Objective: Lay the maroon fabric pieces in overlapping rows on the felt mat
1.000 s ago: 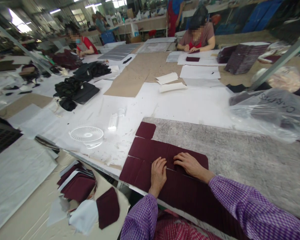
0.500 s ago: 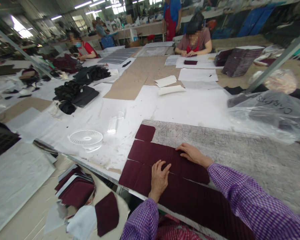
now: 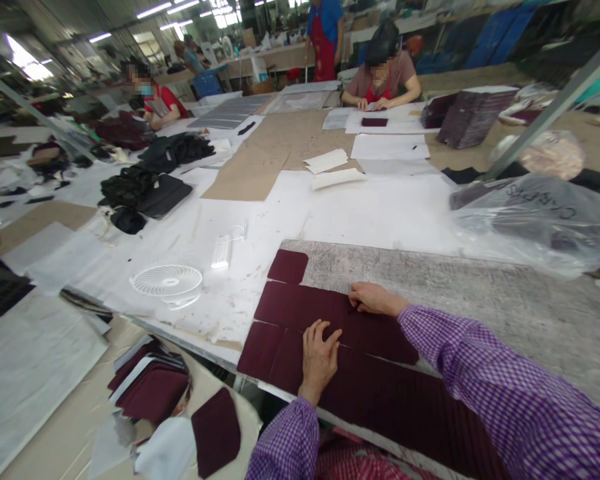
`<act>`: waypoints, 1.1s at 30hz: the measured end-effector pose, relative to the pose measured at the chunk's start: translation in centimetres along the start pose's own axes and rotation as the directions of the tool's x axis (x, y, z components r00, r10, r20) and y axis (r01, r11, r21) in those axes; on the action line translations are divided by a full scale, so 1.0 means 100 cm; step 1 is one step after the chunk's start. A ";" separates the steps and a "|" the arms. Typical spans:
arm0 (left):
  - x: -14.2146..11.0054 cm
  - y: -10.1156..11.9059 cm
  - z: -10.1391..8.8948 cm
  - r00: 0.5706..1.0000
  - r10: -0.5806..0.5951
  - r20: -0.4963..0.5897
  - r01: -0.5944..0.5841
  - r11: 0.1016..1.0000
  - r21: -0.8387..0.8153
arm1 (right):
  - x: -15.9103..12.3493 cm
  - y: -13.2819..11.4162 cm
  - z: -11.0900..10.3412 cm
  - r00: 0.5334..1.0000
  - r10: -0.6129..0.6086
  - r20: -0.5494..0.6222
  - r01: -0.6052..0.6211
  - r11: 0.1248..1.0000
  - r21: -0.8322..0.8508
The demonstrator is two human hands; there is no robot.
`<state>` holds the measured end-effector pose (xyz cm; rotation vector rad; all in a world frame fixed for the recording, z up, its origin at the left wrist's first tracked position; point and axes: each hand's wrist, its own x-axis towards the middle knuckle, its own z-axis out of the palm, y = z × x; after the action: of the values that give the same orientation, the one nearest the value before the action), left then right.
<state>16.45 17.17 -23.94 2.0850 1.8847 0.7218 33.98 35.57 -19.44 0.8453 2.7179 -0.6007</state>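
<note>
A large dark maroon sheet (image 3: 300, 313), cut into flaps, lies flat on the grey board (image 3: 480, 300) in front of me. My left hand (image 3: 319, 357) rests on its near part, palm down with the fingers spread. My right hand (image 3: 373, 298) sits at the sheet's far edge, fingers curled together and pressing or pinching that edge. Both sleeves are purple check. A small maroon flap (image 3: 288, 265) juts out at the sheet's far left corner.
A white fan (image 3: 167, 283) lies to the left on the white table cover, beside a white plastic piece (image 3: 223, 251). Stacked maroon pieces (image 3: 150, 383) sit on a lower surface at left. A plastic bag (image 3: 535, 220) is at right. Other people work at the far end.
My right hand has moved from beside the left hand to the sheet's far edge. The left hand stayed in place and spread its fingers.
</note>
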 end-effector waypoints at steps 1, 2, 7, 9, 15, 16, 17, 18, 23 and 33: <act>0.000 0.000 0.000 1.000 0.001 -0.001 -0.001 1.000 -0.001 | -0.002 -0.001 0.000 1.000 -0.011 -0.005 0.011 1.000 0.000; 0.000 0.000 0.000 1.000 0.001 -0.002 -0.001 1.000 -0.002 | -0.004 -0.003 0.000 1.000 -0.021 -0.012 0.021 1.000 0.003; 0.000 0.000 0.000 1.000 0.004 -0.009 -0.004 1.000 -0.002 | -0.017 -0.001 0.001 0.999 0.005 -0.046 -0.002 0.999 0.051; 0.000 0.000 0.000 1.000 0.004 -0.012 -0.004 1.000 -0.001 | -0.021 0.006 0.001 0.998 0.051 -0.038 -0.048 0.996 0.070; 0.000 0.000 0.000 1.000 0.004 -0.022 -0.004 1.000 -0.005 | -0.034 0.035 0.003 0.994 0.105 0.040 -0.109 0.986 0.123; 0.000 0.000 0.000 1.000 0.004 -0.022 -0.004 1.000 -0.006 | -0.036 0.039 0.004 0.993 0.107 0.054 -0.114 0.985 0.130; 0.000 0.000 0.000 1.000 0.004 -0.022 -0.004 1.000 -0.007 | -0.038 0.041 0.005 0.991 0.112 0.068 -0.120 0.983 0.135; 0.000 0.000 0.000 1.000 0.003 -0.022 -0.003 1.000 -0.007 | -0.039 0.043 0.007 0.990 0.117 0.081 -0.128 0.982 0.140; 0.001 0.001 -0.001 1.000 0.002 -0.021 -0.002 1.000 -0.004 | -0.041 0.046 0.014 0.979 0.159 0.123 -0.177 0.973 0.150; 0.001 0.002 -0.001 1.000 -0.004 -0.015 0.004 1.000 -0.003 | -0.037 0.045 0.012 0.969 0.176 0.173 -0.198 0.973 0.121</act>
<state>16.59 17.21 -23.74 2.0790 1.8934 0.7408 39.72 36.63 -20.69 1.0257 2.4394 -0.7849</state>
